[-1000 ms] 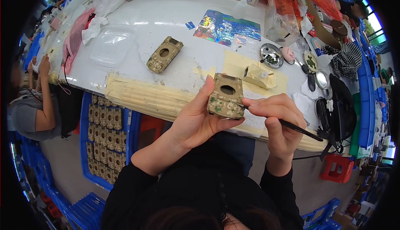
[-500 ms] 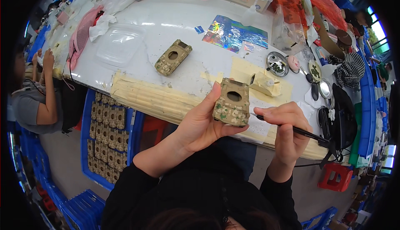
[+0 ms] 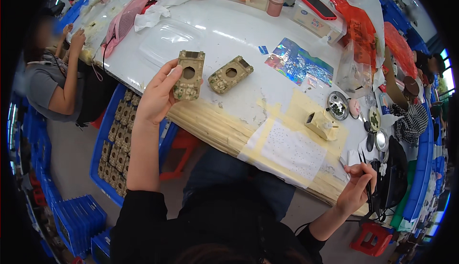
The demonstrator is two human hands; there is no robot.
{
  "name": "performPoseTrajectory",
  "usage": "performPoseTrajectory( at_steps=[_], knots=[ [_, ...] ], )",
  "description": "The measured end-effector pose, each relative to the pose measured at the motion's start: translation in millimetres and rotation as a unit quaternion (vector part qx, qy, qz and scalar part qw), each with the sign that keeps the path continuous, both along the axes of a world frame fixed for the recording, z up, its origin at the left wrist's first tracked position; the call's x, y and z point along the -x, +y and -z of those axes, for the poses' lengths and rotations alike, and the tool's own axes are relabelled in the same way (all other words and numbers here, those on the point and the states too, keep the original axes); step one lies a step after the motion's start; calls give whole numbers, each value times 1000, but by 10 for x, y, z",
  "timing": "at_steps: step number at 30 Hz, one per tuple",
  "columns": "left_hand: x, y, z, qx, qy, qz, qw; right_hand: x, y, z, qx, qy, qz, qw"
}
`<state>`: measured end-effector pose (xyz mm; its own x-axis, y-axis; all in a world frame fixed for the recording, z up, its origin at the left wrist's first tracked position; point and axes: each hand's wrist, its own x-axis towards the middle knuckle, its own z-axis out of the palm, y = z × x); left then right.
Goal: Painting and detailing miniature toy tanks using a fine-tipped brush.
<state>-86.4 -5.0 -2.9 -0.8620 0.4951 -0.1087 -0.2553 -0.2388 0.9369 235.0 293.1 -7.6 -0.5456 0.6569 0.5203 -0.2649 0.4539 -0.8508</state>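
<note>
My left hand [image 3: 160,92] holds a camouflage toy tank hull [image 3: 193,86] upright by its side, with the round hole facing up toward me. It is over the table, just left of a second, matching hull [image 3: 221,81] lying tilted on the white top. In my right hand [image 3: 355,192], at the table's near right edge, are black tweezers [image 3: 369,198], their tips pointing up and away from the hull. A white cloth speckled with dark dots [image 3: 287,151] lies between my hands, beside a small block wrapped in cream tape [image 3: 321,125].
Toward the right stand a round metal dish with dark green bits [image 3: 337,106] and a black bag [image 3: 398,163]. Shiny foil sheets [image 3: 301,63] lie farther back. A blue crate [image 3: 101,142] of similar hulls sits below left. A co-worker in grey [image 3: 52,87] sits at far left.
My left hand has carried the hull leftward, away from the tweezers, to beside the other hull. My right hand has drawn back to the right and down, still holding the tweezers. The view has shifted.
</note>
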Motion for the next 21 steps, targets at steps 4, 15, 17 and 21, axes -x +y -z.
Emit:
performPoseTrajectory(
  at_steps=[4, 15, 17, 21],
  knots=[
    [234, 0, 64, 87, 28, -10, 996, -61, 37, -16, 7, 4, 21, 1000],
    [591, 235, 309, 252, 194, -17, 948, -51, 4, -16, -37, -64, 13, 997],
    [607, 321, 291, 307, 255, -29, 917, -29, -30, -12, -32, -62, 9, 997],
    [574, 343, 229, 375, 342, -60, 860, -10, -66, -19, -42, -92, 0, 995]
  ],
)
